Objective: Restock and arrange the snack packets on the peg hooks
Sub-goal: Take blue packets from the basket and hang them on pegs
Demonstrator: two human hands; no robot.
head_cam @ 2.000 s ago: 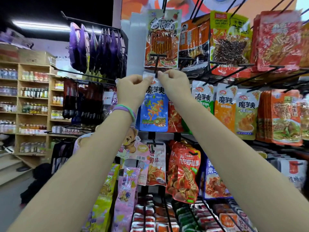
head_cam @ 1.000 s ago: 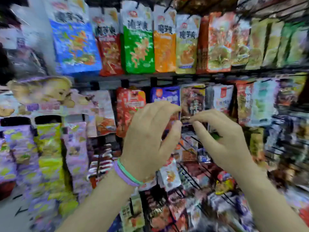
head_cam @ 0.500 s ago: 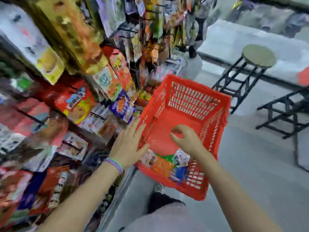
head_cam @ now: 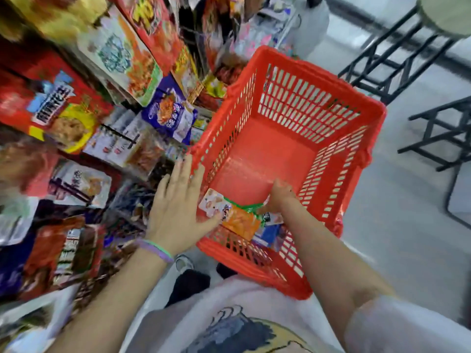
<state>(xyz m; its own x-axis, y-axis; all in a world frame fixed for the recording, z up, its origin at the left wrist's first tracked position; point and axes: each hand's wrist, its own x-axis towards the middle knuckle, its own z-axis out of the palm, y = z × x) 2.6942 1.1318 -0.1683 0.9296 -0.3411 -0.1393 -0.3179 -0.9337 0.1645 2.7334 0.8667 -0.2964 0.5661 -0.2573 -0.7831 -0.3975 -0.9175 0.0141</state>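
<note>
Head view looks down past a pale printed shirt (head_cam: pixel 237 324) onto a grey floor, with the peg-hook display (head_cam: pixel 84 118) filling the left side, crowded with hanging packets in red, blue, purple and white, much of it blurred. Black-legged stools (head_cam: pixel 397 62) stand at the far right.

Next in size, a red slatted basket (head_cam: pixel 318 98) sits between the display and the stools, its floor mostly bare. The remaining snack packets (head_cam: pixel 240 220) lie bunched in its near-left corner, against the near wall: an orange one on top, a green one beneath it, a white-and-pink one at the left edge, something blue nearer the near wall.

The left hand (head_cam: pixel 175 207), a purple-and-green band at its wrist, lies spread with straight fingers over the basket's left rim, thumb reaching to the white packet. The right hand (head_cam: pixel 277 197) is down inside the basket at the pile; its fingers point away and are partly hidden, so I cannot tell whether they have closed on a packet.

These look like light, thin, glossy foil pouches, soft and crinkly, probably slippery when stacked. A pinch at the flat top seal, where the hang hole should be, seems the best hold.
</note>
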